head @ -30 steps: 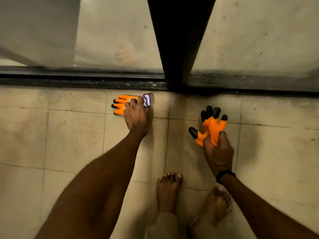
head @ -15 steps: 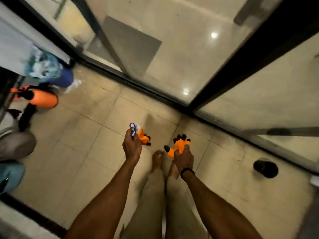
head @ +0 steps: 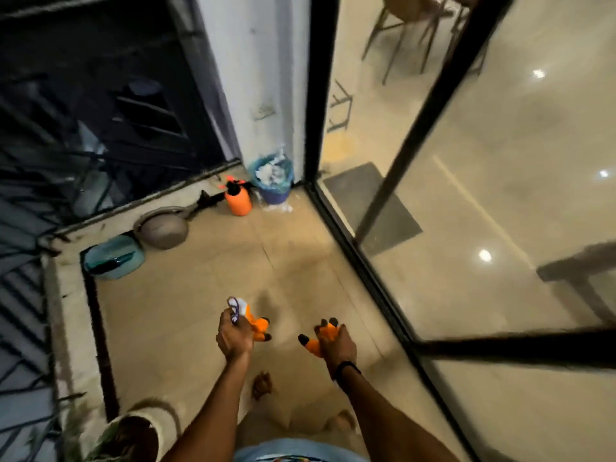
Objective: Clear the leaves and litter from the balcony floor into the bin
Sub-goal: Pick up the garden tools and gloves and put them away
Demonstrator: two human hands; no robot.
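The left hand (head: 233,338) grips an orange glove (head: 258,325) with a white tag, and the right hand (head: 338,345) grips a second orange glove (head: 316,341) with black claw tips. Both are held above the balcony floor (head: 200,288). The blue bin (head: 275,191), stuffed with white litter, stands well apart from the hands in the far corner. It is just beside an orange sprayer bottle (head: 237,200), with white scraps (head: 280,208) on the tiles at its base.
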